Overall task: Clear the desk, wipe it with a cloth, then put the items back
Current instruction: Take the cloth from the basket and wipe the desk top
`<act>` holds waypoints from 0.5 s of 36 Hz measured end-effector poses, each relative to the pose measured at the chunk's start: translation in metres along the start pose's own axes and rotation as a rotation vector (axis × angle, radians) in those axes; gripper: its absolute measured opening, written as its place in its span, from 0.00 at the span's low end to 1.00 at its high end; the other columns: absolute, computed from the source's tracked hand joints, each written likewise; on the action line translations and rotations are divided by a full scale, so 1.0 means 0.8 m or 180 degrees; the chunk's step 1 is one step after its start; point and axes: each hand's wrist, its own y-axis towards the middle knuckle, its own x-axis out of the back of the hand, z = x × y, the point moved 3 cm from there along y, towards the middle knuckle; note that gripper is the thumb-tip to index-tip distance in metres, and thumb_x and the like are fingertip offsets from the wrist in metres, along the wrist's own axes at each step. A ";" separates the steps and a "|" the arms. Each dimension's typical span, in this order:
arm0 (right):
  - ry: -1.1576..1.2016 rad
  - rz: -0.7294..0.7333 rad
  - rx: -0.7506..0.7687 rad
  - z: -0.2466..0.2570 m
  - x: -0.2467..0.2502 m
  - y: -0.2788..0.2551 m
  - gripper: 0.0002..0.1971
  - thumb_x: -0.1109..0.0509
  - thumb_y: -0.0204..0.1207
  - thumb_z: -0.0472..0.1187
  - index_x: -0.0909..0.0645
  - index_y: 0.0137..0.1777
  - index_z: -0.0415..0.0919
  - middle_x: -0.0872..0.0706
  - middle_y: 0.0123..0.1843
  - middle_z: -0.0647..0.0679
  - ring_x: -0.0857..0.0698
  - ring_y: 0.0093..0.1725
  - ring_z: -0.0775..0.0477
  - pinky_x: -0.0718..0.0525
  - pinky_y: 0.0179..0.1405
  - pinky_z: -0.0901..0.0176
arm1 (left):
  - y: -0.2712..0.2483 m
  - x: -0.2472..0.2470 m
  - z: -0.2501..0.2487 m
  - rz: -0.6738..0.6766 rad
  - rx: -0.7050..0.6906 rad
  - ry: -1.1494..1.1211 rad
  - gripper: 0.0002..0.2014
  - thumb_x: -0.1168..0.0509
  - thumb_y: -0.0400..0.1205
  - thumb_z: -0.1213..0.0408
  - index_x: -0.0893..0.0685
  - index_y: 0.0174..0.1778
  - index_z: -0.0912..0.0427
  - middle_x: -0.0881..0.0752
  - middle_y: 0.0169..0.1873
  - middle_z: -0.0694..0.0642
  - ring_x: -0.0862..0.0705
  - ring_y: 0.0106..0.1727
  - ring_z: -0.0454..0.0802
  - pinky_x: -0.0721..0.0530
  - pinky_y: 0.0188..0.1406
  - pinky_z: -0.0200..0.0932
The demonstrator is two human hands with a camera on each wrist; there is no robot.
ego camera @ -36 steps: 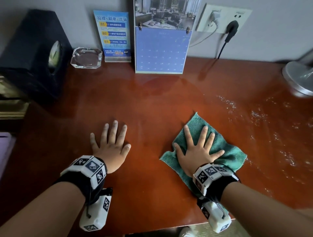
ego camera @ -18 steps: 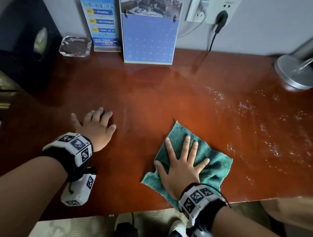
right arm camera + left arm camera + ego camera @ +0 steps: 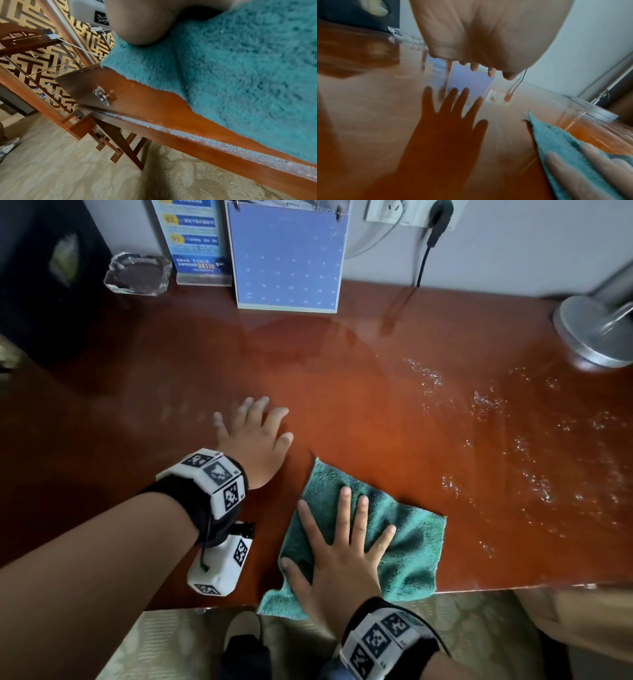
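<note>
Cloth [image 3: 414,546] nearer edge [image 3: 513,582], under right grip [image 3: 342,563]

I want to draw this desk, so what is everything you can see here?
desk: one, reddish-brown, fills the view
cloth: one, teal, near edge of desk
droplets: many, clear, desk's right side
calendar: one, blue, standing at the back
notice card: one, blue, left of calendar
glass dish: one, clear, left of card
black box: one, black, back left
lamp base: one, silver, back right
socket: one, white, above the desk, black plug in it
left hand: one, open, left of cloth
right hand: one, spread flat, pressing cloth
</note>
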 end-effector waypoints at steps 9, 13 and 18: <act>-0.0041 -0.0016 0.0608 -0.027 -0.002 -0.012 0.33 0.54 0.77 0.70 0.45 0.81 0.63 0.46 0.84 0.37 0.45 0.82 0.30 0.44 0.67 0.18 | 0.006 -0.014 -0.034 -0.0019 0.0072 -0.0055 0.23 0.54 0.86 0.49 0.43 0.79 0.43 0.53 0.83 0.49 0.59 0.84 0.50 0.62 0.78 0.67; -0.0077 0.0080 0.0899 -0.052 0.001 -0.015 0.29 0.61 0.81 0.65 0.47 0.82 0.63 0.47 0.85 0.41 0.45 0.82 0.35 0.46 0.70 0.25 | 0.009 -0.018 -0.044 0.0076 0.0094 0.0017 0.23 0.56 0.87 0.49 0.44 0.80 0.44 0.55 0.83 0.49 0.61 0.83 0.51 0.62 0.78 0.67; -0.0139 0.0089 0.1155 -0.085 0.002 -0.016 0.25 0.61 0.84 0.60 0.49 0.81 0.66 0.47 0.85 0.47 0.48 0.83 0.39 0.47 0.72 0.30 | 0.015 -0.024 -0.058 0.0073 0.0130 0.0058 0.24 0.55 0.87 0.49 0.45 0.80 0.43 0.57 0.83 0.49 0.62 0.84 0.51 0.61 0.78 0.68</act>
